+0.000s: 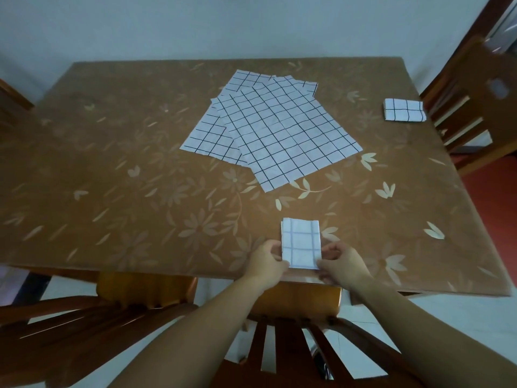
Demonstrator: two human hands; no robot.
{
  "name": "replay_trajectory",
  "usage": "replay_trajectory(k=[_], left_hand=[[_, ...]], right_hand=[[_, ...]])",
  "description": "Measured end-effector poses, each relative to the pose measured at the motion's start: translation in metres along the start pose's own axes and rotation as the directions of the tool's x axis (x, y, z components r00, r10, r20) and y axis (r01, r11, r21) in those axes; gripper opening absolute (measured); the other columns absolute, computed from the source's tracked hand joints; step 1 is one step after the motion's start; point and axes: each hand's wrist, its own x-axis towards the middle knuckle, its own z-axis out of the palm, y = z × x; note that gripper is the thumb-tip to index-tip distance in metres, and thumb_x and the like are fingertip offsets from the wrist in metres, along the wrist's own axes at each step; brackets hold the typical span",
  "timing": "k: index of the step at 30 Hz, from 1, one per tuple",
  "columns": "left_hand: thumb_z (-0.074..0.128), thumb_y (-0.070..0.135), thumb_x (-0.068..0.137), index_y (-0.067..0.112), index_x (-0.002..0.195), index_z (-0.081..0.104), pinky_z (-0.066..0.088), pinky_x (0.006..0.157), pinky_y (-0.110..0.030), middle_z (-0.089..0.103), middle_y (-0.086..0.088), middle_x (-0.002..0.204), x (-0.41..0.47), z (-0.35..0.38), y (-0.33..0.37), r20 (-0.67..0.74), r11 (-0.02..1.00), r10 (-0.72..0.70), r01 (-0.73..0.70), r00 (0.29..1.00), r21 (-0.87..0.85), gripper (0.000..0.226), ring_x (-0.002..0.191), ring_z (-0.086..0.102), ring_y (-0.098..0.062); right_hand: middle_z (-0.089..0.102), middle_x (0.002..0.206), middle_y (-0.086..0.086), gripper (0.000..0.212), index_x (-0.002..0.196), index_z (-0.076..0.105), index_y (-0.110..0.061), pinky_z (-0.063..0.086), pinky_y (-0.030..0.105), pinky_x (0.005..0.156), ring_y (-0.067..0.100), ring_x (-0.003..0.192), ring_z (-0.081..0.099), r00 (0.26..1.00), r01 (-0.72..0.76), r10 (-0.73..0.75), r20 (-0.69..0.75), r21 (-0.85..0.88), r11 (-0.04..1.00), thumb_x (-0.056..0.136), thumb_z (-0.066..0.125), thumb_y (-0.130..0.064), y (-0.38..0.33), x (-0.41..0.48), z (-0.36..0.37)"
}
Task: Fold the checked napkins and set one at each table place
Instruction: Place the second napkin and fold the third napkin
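A rectangular table under a brown cloth printed with pale flowers and leaves [112,163] fills most of the view. At the table's near edge, a little right of its middle, lies a small white napkin with a dark grid, folded into a narrow upright rectangle [300,243]. It is flat on the cloth, with its lower end almost at the table's rim. The left hand [265,261] is at this folded napkin's left side. Its fingers are curled in and the thumb and fingertips pinch the napkin's lower left edge. The right hand [341,264] mirrors it on the other side, fingers bent and closed on the lower right corner and edge. Both wrists hang just past the table's near rim. In the middle of the table, toward its far side, a loose fan of unfolded white checked napkins [274,127] lies spread flat, the sheets overlapping at different angles. At the table's right edge, toward the far corner, a second folded checked napkin [404,109] sits alone on the cloth, well apart from the hands. A brown wooden slat-backed chair [293,331] is drawn up to the table's near side beneath the forearms, and another wooden chair [470,107] is at the table's right side, just beyond that second folded napkin.
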Motion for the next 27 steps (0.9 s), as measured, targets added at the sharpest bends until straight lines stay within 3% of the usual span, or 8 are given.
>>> replay_trajectory(k=[3, 7, 11, 15, 17, 21, 24, 27], left_hand=[[0.062, 0.024, 0.092, 0.022, 0.121, 0.057, 0.056, 0.084, -0.035, 0.064, 0.001, 0.110, 0.000, -0.013, 0.003, -0.025, 0.994, 0.050, -0.047, 0.998, 0.103, 0.030, 0.098, 0.062, -0.018], [0.059, 0.030, 0.092, 0.025, 0.128, 0.056, 0.053, 0.088, -0.032, 0.062, 0.002, 0.121, 0.000, -0.055, 0.028, -0.108, 0.973, 0.161, -0.140, 0.981, 0.183, 0.036, 0.103, 0.061, -0.018], [0.058, 0.037, 0.089, 0.033, 0.124, 0.058, 0.049, 0.084, -0.026, 0.065, 0.010, 0.115, -0.001, -0.112, 0.070, -0.176, 0.919, 0.332, -0.276, 0.926, 0.280, 0.036, 0.098, 0.062, -0.013], [0.056, 0.033, 0.088, 0.031, 0.129, 0.055, 0.047, 0.098, -0.041, 0.061, 0.004, 0.124, 0.010, -0.153, 0.105, -0.209, 0.833, 0.463, -0.343, 0.861, 0.434, 0.042, 0.110, 0.059, -0.019], [0.056, 0.029, 0.090, 0.027, 0.133, 0.053, 0.047, 0.096, -0.039, 0.056, -0.001, 0.134, 0.018, -0.164, 0.120, -0.212, 0.810, 0.489, -0.350, 0.846, 0.471, 0.043, 0.112, 0.057, -0.020], [0.056, 0.031, 0.090, 0.028, 0.136, 0.050, 0.051, 0.089, -0.040, 0.052, -0.001, 0.137, 0.045, -0.163, 0.137, -0.222, 0.820, 0.474, -0.335, 0.852, 0.464, 0.046, 0.084, 0.060, -0.020], [0.056, 0.033, 0.090, 0.029, 0.137, 0.047, 0.047, 0.093, -0.038, 0.050, 0.001, 0.139, 0.073, -0.148, 0.139, -0.206, 0.799, 0.462, -0.304, 0.863, 0.519, 0.049, 0.113, 0.055, -0.020], [0.054, 0.038, 0.092, 0.028, 0.141, 0.043, 0.043, 0.094, -0.039, 0.049, 0.001, 0.140, 0.103, -0.131, 0.132, -0.165, 0.750, 0.434, -0.253, 0.886, 0.612, 0.051, 0.124, 0.050, -0.022]], right_hand=[[0.069, 0.089, 0.004, 0.015, 0.097, 0.061, -0.019, 0.060, 0.043, 0.073, 0.026, 0.080, 0.069, 0.998, 0.037, -0.039, -0.049, -0.051, 0.998, 0.082, 0.066, -0.019, -0.004, -0.002, -0.003], [0.068, 0.089, 0.000, 0.007, 0.093, 0.064, -0.021, 0.057, 0.039, 0.081, 0.018, 0.085, 0.064, 0.983, 0.128, -0.140, -0.118, -0.105, 0.986, 0.087, 0.062, -0.026, -0.034, -0.012, -0.018], [0.069, 0.084, 0.005, 0.008, 0.090, 0.065, -0.014, 0.057, 0.038, 0.071, 0.025, 0.081, 0.067, 0.947, 0.262, -0.287, -0.142, -0.176, 0.949, 0.089, 0.061, -0.021, -0.086, -0.016, -0.036], [0.066, 0.085, -0.004, 0.013, 0.098, 0.064, -0.015, 0.046, 0.023, 0.060, 0.014, 0.077, 0.063, 0.868, 0.387, -0.473, -0.154, -0.387, 0.837, 0.088, 0.060, -0.023, -0.138, -0.012, -0.051], [0.065, 0.091, -0.006, 0.020, 0.106, 0.062, -0.019, 0.046, 0.025, 0.061, 0.015, 0.080, 0.063, 0.846, 0.396, -0.516, -0.134, -0.490, 0.777, 0.088, 0.059, -0.027, -0.158, -0.005, -0.056], [0.062, 0.118, -0.001, 0.034, 0.122, 0.057, -0.021, 0.048, 0.031, 0.078, 0.019, 0.099, 0.060, 0.813, 0.399, -0.575, -0.089, -0.633, 0.663, 0.091, 0.057, -0.034, -0.182, 0.025, -0.060], [0.055, 0.133, 0.003, 0.044, 0.133, 0.050, -0.019, 0.049, 0.038, 0.089, 0.021, 0.110, 0.059, 0.827, 0.407, -0.560, -0.044, -0.640, 0.651, 0.093, 0.054, -0.036, -0.186, 0.058, -0.056], [0.044, 0.146, 0.003, 0.052, 0.142, 0.042, -0.019, 0.048, 0.040, 0.095, 0.023, 0.118, 0.055, 0.866, 0.384, -0.499, 0.004, -0.646, 0.660, 0.094, 0.051, -0.039, -0.173, 0.096, -0.048]])
